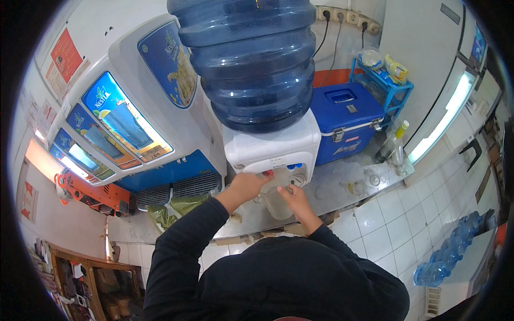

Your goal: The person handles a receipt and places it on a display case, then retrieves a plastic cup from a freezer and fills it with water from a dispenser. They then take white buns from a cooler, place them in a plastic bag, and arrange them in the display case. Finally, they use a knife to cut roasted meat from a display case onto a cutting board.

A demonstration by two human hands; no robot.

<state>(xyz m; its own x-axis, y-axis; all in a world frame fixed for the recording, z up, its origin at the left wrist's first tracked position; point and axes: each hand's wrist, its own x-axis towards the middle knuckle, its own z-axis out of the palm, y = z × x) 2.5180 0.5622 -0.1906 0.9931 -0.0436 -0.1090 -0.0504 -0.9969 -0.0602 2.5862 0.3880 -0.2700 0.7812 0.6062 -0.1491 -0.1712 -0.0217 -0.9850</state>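
A white water dispenser (273, 145) stands on the metal counter before me, with a large ribbed blue water bottle (257, 72) upside down on top. My left hand (245, 188) reaches to the red tap (268, 173) at the dispenser's front, its fingers at the lever. Below the taps, my right hand (299, 202) holds a translucent jug (278, 205) near its upper edge, tilted. Blue taps (295, 165) sit to the right of the red one. Whether water runs into the jug cannot be made out.
A Nestea drink machine (120, 108) stands left, with green-filled plastic bags (186, 204) near its drip trays. Right are a blue cooler box (347, 120), a blue rack (381, 82) and a bottle with a yellow neck (395, 140). The metal counter's (333, 200) front edge runs before me.
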